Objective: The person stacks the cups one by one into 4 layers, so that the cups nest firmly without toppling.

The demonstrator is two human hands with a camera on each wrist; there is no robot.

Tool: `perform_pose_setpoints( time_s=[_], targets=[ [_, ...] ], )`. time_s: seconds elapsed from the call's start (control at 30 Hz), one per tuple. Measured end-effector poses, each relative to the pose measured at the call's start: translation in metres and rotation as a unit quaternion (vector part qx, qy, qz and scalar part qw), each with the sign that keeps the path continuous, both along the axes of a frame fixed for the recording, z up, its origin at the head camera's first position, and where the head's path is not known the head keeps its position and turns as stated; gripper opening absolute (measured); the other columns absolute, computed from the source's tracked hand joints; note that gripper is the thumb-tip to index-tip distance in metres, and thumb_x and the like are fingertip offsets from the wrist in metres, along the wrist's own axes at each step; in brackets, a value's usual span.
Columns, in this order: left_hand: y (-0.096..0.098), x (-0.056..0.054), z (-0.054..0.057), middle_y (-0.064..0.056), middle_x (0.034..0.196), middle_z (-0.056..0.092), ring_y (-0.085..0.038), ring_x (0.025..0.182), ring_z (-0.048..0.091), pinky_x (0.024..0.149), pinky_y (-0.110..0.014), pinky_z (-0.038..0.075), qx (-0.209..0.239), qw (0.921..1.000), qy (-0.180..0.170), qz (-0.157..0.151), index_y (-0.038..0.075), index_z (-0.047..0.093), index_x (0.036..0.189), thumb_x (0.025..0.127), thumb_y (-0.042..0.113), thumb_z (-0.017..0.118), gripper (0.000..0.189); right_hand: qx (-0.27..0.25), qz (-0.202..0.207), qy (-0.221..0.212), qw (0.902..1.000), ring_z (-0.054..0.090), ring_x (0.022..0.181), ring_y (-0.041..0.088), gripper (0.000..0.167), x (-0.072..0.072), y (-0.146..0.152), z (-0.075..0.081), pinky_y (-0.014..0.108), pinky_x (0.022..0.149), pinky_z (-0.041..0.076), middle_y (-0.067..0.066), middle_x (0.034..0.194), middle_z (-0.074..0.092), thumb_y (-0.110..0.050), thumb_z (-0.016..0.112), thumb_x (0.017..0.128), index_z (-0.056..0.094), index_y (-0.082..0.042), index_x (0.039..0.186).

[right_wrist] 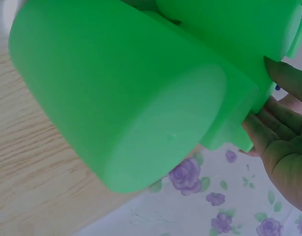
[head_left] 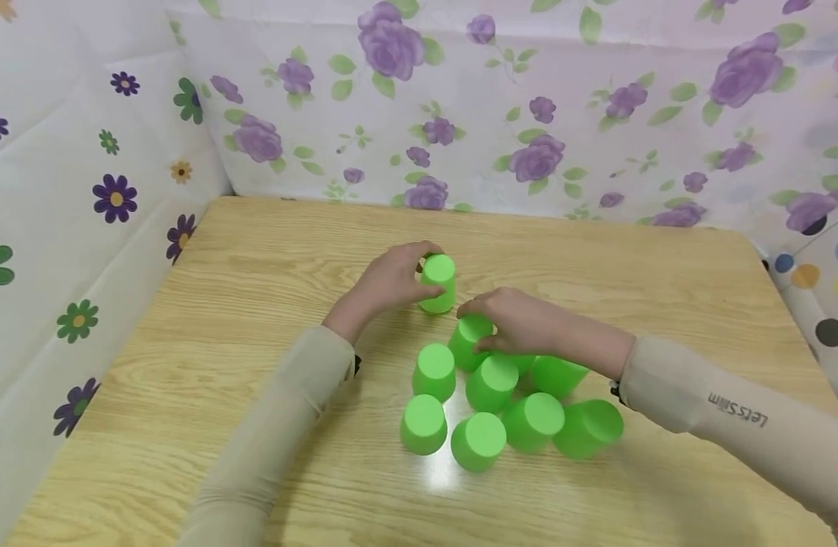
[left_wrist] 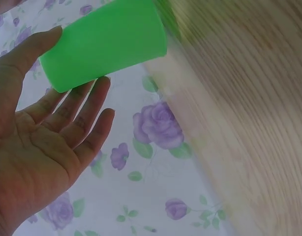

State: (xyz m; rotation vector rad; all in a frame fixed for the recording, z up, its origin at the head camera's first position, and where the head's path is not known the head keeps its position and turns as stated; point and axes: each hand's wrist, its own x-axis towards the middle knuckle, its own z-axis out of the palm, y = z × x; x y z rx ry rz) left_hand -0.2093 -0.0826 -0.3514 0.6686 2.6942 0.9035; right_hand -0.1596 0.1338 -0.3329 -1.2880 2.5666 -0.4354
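In the head view my left hand (head_left: 393, 279) grips an upside-down green plastic cup (head_left: 437, 292) that stands apart at the back of the group. The left wrist view shows thumb and fingers on opposite sides of this cup (left_wrist: 109, 44). My right hand (head_left: 524, 320) holds another upside-down green cup (head_left: 465, 346) at the group's far corner, thumb on the near side. Several more green cups stand close by, bases up, among them a front one (head_left: 479, 441) and a left one (head_left: 434, 372). One cup (right_wrist: 116, 98) fills much of the right wrist view; some cups are partly hidden under my right arm.
A wood-grain table (head_left: 309, 251) carries all the cups. Behind it hangs a white cloth with purple flowers (head_left: 391, 45), and a flower-patterned sheet (head_left: 70, 190) lines the left side. On the right is a dotted sheet (head_left: 818, 304).
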Motion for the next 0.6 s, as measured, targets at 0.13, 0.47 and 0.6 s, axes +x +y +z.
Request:
perform_pose_setpoints(
  time_s=[0.13,0.47,0.6],
  targets=[
    [0.005,-0.003,0.0,-0.001,0.119,0.06,-0.026,0.11,0.056,0.087,-0.039,0.049,-0.003,1.0,-0.005,-0.003,0.016,0.052,0.126,0.081,0.032,0.073,0.052,0.001,0.004,0.001,1.0,0.063,0.102,0.029,0.049,-0.001,-0.002,0.004,0.038,0.088,0.052,0.015,0.11,0.066,-0.016,0.079,0.073,0.061,0.004,0.114],
    [0.003,-0.002,-0.01,-0.001,0.121,0.058,-0.025,0.11,0.055,0.086,-0.04,0.048,0.003,0.9989,-0.028,0.039,0.019,0.05,0.128,0.08,0.035,0.073,0.055,0.011,0.004,-0.011,0.9999,0.062,0.104,0.028,0.048,-0.003,-0.002,0.003,0.038,0.089,0.051,0.014,0.113,0.065,-0.019,0.078,0.075,0.062,0.002,0.115],
    [0.003,0.001,-0.011,-0.007,0.141,0.04,-0.028,0.122,0.047,0.096,-0.046,0.043,-0.005,0.9992,-0.01,0.039,0.02,0.037,0.141,0.079,0.039,0.073,0.074,0.0,-0.005,-0.015,0.9999,0.062,0.105,0.028,0.048,-0.002,0.002,0.002,0.039,0.091,0.05,0.014,0.114,0.065,-0.018,0.078,0.075,0.061,0.002,0.115]
  ],
)
